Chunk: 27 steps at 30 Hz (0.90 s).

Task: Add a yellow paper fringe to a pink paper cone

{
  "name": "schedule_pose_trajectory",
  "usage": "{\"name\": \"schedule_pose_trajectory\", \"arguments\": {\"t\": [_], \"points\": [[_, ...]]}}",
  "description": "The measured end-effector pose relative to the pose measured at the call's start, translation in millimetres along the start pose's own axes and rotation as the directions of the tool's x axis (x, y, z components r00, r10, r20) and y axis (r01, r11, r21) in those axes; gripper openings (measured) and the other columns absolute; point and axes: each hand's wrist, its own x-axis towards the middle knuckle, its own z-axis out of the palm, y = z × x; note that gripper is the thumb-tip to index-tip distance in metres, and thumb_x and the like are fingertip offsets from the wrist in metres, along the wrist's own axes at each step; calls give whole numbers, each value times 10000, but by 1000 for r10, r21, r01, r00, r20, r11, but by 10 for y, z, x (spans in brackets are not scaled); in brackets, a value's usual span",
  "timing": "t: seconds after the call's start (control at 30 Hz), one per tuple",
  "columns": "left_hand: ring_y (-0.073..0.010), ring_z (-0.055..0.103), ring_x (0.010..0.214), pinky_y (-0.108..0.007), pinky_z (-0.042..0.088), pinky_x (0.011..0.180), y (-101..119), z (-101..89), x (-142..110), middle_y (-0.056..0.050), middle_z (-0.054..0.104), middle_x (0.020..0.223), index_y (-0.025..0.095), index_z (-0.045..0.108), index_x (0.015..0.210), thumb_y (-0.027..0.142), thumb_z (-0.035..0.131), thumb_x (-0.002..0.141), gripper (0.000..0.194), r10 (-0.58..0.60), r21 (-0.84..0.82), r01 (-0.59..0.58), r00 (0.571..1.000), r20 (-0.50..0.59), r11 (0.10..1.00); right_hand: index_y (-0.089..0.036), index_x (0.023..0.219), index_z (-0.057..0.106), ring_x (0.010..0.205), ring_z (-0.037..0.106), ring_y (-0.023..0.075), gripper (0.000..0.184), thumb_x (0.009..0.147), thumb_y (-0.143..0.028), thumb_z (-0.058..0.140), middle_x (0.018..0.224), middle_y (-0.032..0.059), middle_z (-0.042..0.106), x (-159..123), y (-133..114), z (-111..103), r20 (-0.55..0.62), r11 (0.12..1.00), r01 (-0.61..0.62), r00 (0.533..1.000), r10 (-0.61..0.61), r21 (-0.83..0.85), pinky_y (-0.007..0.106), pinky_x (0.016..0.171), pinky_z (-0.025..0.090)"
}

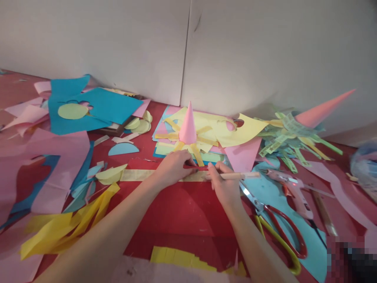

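Stick (243, 175) in R hand (224, 181), L hand (173, 168) at pale strip (138, 175) nr cone (188, 127).

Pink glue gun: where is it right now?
Head view, right side: the pink glue gun lies just right of the scissors, partly over the light-blue paper.

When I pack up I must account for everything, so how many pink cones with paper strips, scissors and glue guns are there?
Cones: 2
Scissors: 1
Glue gun: 1
Total: 4
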Motion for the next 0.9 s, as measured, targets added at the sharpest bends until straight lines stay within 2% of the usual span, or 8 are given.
{"name": "schedule_pose_trajectory", "arguments": {"t": [0.2, 0.43, 0.63, 0.9], "points": [[-152, 579, 751, -254, 413, 651, -5, 3, 4, -6, 657, 835, 190, 602, 709, 250, 601, 725, 62, 10, 13, -11, 1000, 13, 1000, -219, 491, 325, 401, 396, 92, 412, 818, -399, 500, 369, -72, 381, 16, -7, -5, 51, 1000, -5, 999, 6, -16, 222, 465, 341], [-155, 581, 767, -256, 404, 647, -4, 4, 5, -1, 657, 841, 191, 593, 700, 251, 605, 723, 65, 15, 14, -15, 1000, 12, 1000, -217, 482, 331, 415, 403, 97, 396, 810, -366, 495, 363, -74, 361, 6, -1, -3, 74, 1000, -4, 997, 4, -1, 227, 481, 343], [-156, 580, 767, -258, 409, 649, -24, 9, 4, -4, 653, 835, 192, 595, 718, 242, 593, 732, 52, 27, 27, -27, 1000, 1, 999, -218, 484, 327, 418, 368, 95, 394, 814, -365, 485, 372, -75, 339, 6, 8, -10, 23, 999, -3, 1000, 4, -38, 226, 465, 324], [-159, 580, 773, -261, 411, 658, -1, 0, 2, -8, 654, 843, 189, 585, 714, 271, 599, 738, 87, 21, 38, -22, 1000, 16, 999, -217, 487, 320, 415, 344, 89, 386, 813, -339, 487, 393, -75, 340, 3, 16, -1, 35, 998, 50, 998, -48, -36, 230, 475, 319]]}}
